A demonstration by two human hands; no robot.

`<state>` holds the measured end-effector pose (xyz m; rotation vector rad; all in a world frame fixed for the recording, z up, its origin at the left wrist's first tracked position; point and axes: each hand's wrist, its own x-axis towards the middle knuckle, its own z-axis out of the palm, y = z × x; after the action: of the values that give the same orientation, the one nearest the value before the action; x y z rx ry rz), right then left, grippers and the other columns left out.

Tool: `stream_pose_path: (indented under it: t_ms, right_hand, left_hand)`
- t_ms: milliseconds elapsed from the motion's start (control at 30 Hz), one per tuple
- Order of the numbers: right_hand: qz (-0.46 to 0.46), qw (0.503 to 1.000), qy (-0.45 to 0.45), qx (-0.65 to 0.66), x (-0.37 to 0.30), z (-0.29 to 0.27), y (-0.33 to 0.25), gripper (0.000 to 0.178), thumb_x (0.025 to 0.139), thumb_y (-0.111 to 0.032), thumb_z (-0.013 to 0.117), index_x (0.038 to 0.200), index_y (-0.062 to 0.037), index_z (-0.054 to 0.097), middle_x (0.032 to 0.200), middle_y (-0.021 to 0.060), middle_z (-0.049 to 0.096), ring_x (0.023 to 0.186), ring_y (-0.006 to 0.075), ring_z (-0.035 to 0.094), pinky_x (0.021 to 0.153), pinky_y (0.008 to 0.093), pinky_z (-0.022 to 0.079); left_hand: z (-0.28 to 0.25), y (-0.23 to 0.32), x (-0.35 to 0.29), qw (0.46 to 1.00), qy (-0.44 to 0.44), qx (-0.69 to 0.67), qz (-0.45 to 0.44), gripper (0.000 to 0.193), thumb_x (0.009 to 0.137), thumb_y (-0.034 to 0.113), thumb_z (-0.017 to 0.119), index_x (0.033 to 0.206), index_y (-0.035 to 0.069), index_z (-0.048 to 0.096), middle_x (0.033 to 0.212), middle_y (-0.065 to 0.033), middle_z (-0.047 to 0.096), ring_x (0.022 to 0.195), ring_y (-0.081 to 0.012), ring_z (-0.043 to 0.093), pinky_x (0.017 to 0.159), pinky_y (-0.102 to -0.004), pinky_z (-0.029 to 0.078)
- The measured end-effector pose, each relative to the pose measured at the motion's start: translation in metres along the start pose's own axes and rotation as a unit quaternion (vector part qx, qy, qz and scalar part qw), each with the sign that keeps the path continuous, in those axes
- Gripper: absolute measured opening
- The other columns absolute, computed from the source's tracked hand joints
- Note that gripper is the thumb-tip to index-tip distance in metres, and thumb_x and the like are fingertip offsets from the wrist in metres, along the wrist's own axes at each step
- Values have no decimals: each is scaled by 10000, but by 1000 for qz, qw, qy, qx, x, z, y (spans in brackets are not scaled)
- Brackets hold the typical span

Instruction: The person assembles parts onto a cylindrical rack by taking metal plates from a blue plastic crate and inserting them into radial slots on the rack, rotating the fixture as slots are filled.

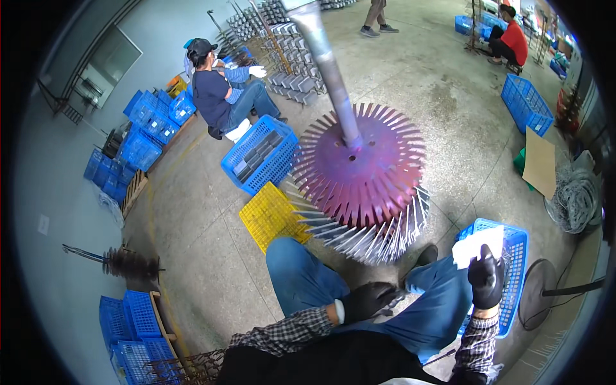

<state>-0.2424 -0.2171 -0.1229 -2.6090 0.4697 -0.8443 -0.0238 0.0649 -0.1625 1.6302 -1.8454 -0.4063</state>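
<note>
My right hand (487,276), in a black glove, is closed on a flat white sheet (478,246) above the blue basket (523,250) at my right. My left hand (369,300), also black-gloved, rests by my lap, its fingers curled round small dark pieces that I cannot make out. Ahead of my knees stands a round rack with a purple slotted disc (359,167) on a thick metal post (330,70). Thin silvery strips (372,237) fan out around its lower tier.
A yellow crate (274,215) lies left of the rack, beside a blue crate (260,154) of grey blocks. A seated person (218,96) is beyond. Right are a round black stand base (538,292), a wire coil (573,199) and cardboard (539,163). Blue crates (144,311) line the left.
</note>
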Motion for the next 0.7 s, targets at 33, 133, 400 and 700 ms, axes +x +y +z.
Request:
stream_pose_path:
  t_ms: [33,133,400,700]
  right_hand:
    - [125,980,45,151,-4,17,20,304,1030,-79,666,1308,44,681,945,98,773,716,175,672,642,299,521]
    - [444,690,160,548,0,59,55,421,965,7,672,1386,6,661,919,112,778,739,227,704,670,355,550]
    - [94,986,120,74,-4,76,68,422,953,1,627,1364,-55,705,980,148,801,795,285,748,706,398,572]
    - [302,892,62,330,66,41,-32,299,979,-178,736,1196,28,738,1017,124,773,840,195,696,769,296,551]
  left_hand:
    - [-10,0,1,999,-53,-8,-9,306,1072,205,643,1325,35,666,1258,-161,694,1088,-307,683,896,-397,566]
    - [13,-9,-16,965,-100,-192,-150,304,1093,207,595,1341,45,665,1295,-131,697,1082,-306,684,897,-390,563]
    - [-21,2,33,949,-162,-257,-86,288,1095,190,559,1293,40,705,1242,-118,743,1034,-304,689,901,-352,541]
    - [-120,83,33,992,9,-67,-108,388,893,132,728,1277,82,747,1220,-97,705,1124,-296,635,983,-426,497]
